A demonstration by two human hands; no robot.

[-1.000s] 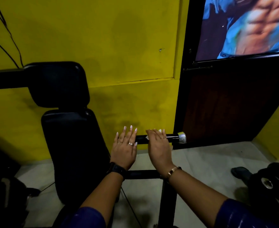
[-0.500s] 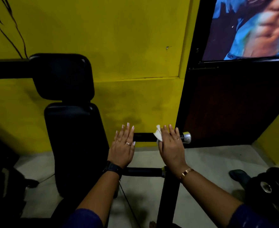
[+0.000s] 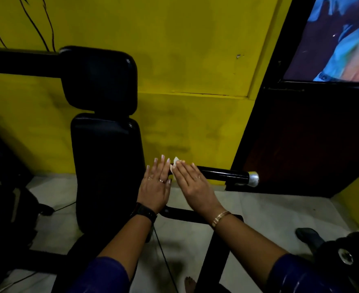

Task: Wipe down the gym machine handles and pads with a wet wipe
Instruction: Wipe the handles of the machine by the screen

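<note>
The wet wipe is now at the inner end of the handle, with only a white corner showing beyond the fingertips. Half a second ago it was at the outer end, close to the chrome cap. So the wipe has travelled back along the bar, and most of the handle now lies bare and shiny. I judge that this handle is nearly finished, and the back pad, just left of the handle's inner end, is probably a next surface.

The right hand lies flat over the handle's inner end. Its fingers are straight and together, pressing the wipe down rather than gripping it. The left hand is close beside it at the same end, also flat with straight fingers and holding nothing. Whether it touches the bar, I cannot tell.
</note>
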